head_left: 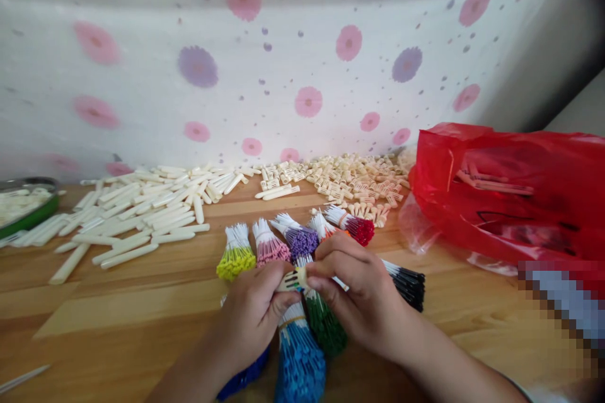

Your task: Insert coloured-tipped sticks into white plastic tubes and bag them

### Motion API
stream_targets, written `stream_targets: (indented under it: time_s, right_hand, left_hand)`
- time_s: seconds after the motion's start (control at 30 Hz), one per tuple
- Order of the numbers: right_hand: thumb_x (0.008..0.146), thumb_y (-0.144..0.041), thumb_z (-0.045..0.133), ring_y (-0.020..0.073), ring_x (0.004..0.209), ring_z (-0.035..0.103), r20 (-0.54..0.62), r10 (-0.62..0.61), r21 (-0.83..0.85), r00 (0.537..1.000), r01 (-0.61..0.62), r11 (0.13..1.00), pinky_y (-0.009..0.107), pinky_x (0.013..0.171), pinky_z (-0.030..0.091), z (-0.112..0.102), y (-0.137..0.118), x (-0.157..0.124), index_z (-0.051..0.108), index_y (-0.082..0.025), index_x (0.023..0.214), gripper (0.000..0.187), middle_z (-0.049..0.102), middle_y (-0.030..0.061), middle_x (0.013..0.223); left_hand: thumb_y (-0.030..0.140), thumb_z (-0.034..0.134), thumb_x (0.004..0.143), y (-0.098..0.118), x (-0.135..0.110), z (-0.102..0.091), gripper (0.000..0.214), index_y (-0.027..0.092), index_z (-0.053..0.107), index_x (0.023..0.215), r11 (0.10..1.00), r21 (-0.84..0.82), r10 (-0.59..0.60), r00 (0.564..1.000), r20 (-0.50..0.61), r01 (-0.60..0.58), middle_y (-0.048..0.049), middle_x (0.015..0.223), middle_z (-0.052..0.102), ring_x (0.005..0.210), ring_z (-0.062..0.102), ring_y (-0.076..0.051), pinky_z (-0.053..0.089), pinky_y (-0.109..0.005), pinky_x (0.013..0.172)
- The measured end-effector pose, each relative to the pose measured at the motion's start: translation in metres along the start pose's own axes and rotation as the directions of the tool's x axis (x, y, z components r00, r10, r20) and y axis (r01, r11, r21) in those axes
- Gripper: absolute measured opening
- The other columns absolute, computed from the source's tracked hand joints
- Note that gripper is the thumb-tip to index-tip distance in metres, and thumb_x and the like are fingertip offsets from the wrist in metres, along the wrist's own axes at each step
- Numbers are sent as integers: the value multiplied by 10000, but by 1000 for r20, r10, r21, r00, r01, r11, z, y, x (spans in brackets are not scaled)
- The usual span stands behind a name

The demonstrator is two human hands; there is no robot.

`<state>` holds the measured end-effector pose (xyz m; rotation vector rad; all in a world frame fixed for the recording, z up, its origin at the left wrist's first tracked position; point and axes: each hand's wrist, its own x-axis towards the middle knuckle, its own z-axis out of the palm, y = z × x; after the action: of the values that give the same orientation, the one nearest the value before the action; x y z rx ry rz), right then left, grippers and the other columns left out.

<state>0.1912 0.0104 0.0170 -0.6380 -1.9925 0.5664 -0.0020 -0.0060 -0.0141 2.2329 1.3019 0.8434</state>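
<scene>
My left hand (258, 302) is closed around a small cream slotted pen part (293, 279), held above the bundles. My right hand (357, 286) pinches at its right end; the fingertips partly hide what is there. Below and around my hands lie bundles of thin pen refills with coloured ends: yellow refills (235, 252), pink refills (270, 242), purple refills (300, 238), red refills (357, 228), black refills (407, 283), green refills (326, 321) and light blue refills (300, 359). Dark blue refills (248, 378) are mostly covered by my left arm.
Cream pen barrels (151, 208) are heaped at the left, with small slotted pieces (354, 179) piled at back centre. A red plastic bag (510, 195) lies at the right. A green-sided bowl (33, 217) sits far left. A flowered sheet (283, 63) hangs behind the wooden table (142, 315).
</scene>
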Motion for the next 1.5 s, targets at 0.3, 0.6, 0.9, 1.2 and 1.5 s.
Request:
stream_targets:
  time_s: [0.3, 0.6, 0.9, 1.2, 1.5]
  right_hand:
    - [816, -250, 638, 116, 696, 582, -11, 377, 658, 926, -277, 700, 226, 621, 480, 21, 11, -4, 642, -220, 982, 169, 613, -1, 801]
    - [668, -142, 736, 80, 640, 526, 104, 520, 770, 848, -399, 497, 173, 578, 447, 38, 10, -1, 564, -214, 859, 267, 557, -47, 739]
    - [857, -184, 570, 207, 1142, 489, -55, 192, 342, 980, -162, 926, 337, 913, 441, 15, 14, -5, 579, -305, 1215, 378, 523, 62, 1208]
    - [863, -111, 534, 180, 1125, 523, -81, 89, 266, 993, -65, 962, 336, 967, 421, 18, 16, -2, 572, -293, 1226, 408, 570, 62, 1155]
    - [826, -263, 633, 137, 823, 606, -60, 329, 700, 942, -195, 687, 272, 746, 496, 28, 19, -1, 661, -282, 1079, 255, 653, 14, 935]
  left_hand:
    - [435, 384, 928, 14, -3, 4, 254, 209, 500, 930, 888, -400, -168, 969, 178, 228, 11, 739, 522, 710, 508, -148, 418, -241, 642]
    - [423, 449, 903, 16, 0, 8, 253, 184, 504, 969, 812, -502, -226, 953, 201, 299, 54, 611, 423, 538, 417, -101, 350, -217, 520]
    - [453, 472, 899, 9, -4, 12, 272, 182, 475, 879, 584, -719, -222, 927, 304, 376, 73, 555, 395, 495, 346, -62, 288, -189, 486]
    - [441, 534, 872, 7, -4, 14, 256, 200, 482, 937, 372, -828, -236, 906, 352, 419, 81, 570, 359, 460, 315, -42, 266, -163, 438]
    - [426, 594, 838, 13, -4, 14, 267, 176, 502, 837, 221, -886, -156, 912, 379, 406, 68, 568, 404, 434, 343, -29, 262, -159, 422]
